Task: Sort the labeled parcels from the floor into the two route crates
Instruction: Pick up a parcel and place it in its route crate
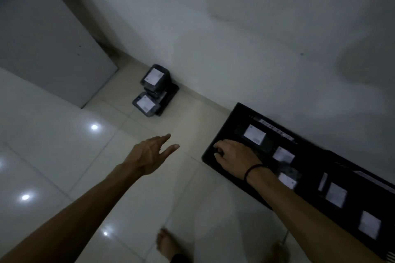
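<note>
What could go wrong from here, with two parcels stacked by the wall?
The two dark parcels with white labels sit stacked askew on the glossy tiled floor; the open left hand grabbing one alone might topple the other. The dim light blurs every label, so a route could be misread. The right hand is at the black plastic crate; its fingers blend with the dark contents, so a snag is possible.

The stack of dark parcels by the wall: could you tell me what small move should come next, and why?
Probably extend the left hand to the top dark, white-labelled parcel of the floor stack: it is open, empty and aimed there, while the right hand is in the black rectangular crate.
</note>
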Demonstrator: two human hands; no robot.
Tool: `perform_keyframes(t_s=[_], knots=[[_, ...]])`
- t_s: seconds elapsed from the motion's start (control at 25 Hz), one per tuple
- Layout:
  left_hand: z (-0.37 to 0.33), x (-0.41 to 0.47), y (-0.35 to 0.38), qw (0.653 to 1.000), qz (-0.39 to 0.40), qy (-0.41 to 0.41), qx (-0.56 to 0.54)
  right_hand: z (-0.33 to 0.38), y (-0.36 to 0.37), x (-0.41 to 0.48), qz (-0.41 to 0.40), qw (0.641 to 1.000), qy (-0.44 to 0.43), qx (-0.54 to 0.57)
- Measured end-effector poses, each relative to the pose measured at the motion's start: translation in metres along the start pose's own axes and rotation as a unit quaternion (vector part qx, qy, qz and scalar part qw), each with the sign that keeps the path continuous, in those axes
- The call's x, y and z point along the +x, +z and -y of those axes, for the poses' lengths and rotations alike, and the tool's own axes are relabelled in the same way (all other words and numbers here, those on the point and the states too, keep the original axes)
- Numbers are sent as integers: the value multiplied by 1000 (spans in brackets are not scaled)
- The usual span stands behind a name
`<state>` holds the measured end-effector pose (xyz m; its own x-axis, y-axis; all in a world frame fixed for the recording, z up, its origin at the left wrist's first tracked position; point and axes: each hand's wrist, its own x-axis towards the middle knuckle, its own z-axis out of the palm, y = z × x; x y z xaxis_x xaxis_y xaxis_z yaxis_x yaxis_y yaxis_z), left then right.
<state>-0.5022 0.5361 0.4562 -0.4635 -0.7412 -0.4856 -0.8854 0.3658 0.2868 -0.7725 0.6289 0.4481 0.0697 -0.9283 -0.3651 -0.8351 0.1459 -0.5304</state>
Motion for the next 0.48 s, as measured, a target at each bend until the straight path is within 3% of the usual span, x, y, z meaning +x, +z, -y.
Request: perform_keyframes(t_s=[0.16, 0.28, 0.36, 0.48], knots=[[101, -24, -75, 999, 9, -31, 24, 105, -7, 70, 29, 999, 17, 14], [154, -12, -119, 998, -2, -36, 42, 157, -12, 134, -2, 999, 28, 35], [186, 14, -137, 997, 5, -30, 65, 176, -8, 178, -23, 997, 50, 57], [242, 92, -148, 996, -20, -42, 80, 179, 15, 262, 8, 995, 92, 40]])
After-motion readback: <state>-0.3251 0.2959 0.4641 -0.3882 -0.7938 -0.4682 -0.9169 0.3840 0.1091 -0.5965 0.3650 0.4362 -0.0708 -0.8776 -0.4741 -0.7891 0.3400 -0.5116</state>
